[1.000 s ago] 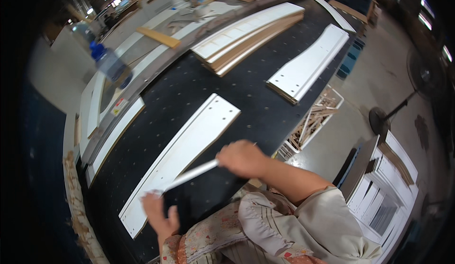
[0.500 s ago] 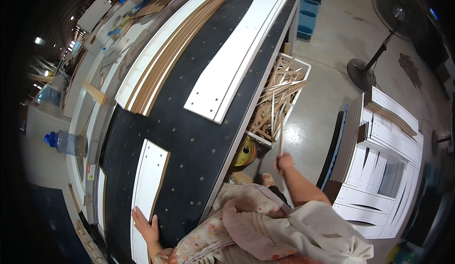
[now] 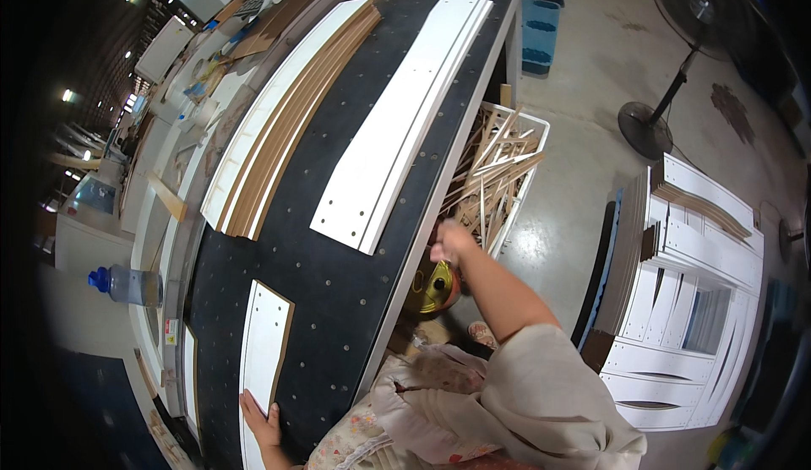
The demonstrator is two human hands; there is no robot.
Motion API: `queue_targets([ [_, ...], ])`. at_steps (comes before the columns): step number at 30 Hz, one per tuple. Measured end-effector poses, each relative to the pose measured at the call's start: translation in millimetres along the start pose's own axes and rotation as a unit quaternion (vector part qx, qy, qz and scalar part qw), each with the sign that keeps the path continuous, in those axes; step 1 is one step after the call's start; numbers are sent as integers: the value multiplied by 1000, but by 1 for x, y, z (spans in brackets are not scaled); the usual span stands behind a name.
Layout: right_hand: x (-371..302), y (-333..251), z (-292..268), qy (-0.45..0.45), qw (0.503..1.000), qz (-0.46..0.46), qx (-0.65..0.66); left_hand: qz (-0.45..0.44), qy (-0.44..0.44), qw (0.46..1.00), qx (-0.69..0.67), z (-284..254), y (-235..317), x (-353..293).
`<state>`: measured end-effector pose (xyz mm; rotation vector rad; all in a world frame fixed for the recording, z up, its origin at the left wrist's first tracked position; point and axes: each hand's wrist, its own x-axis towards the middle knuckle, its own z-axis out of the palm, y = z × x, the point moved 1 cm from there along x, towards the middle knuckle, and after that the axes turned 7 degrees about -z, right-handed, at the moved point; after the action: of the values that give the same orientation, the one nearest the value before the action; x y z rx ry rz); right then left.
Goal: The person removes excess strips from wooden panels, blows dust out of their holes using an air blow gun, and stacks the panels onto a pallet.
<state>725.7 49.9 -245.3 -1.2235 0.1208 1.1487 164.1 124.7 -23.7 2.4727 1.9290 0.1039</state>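
In the head view, shows the right hand (image 3: 454, 242) blurred, apparently part-curled by the near end of the white crate (image 3: 523, 192) of wooden strips (image 3: 498, 166), without the slim stick visible earlier; likely done with it, but cannot tell if gripping anything. Keeps the left hand (image 3: 263, 423) flat, grasping nothing, on the near white board (image 3: 265, 339) lying on the black bench (image 3: 338, 301). Compared with earlier, has the right hand drawn in toward the bench edge

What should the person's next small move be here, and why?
Probably move the right hand to the flat white board with small dark holes beside the black tabletop's near end: the left hand rests on that board, while the right, blurred, with nothing plainly in it, is by the white rectangular bin of thin brown strips.
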Motion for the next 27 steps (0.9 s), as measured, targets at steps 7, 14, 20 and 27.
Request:
queue_targets([
  [7, -49, 197, -76, -95, 942, 135, -294, 4, -46, 998, -47, -22, 1, 16],
  [14, -53, 137, -138, 13, 922, 82, -378, 49, -34, 996, -69, -12, -7, 20],
  [20, -95, 57, -83, 141, 978, -149, -38, 78, 31, 990, -114, -4, -6, 21],
  [27, -202, -25, 39, 23, 889, -456, 46, 78, 80, 986, -126, -13, -3, 4],
])
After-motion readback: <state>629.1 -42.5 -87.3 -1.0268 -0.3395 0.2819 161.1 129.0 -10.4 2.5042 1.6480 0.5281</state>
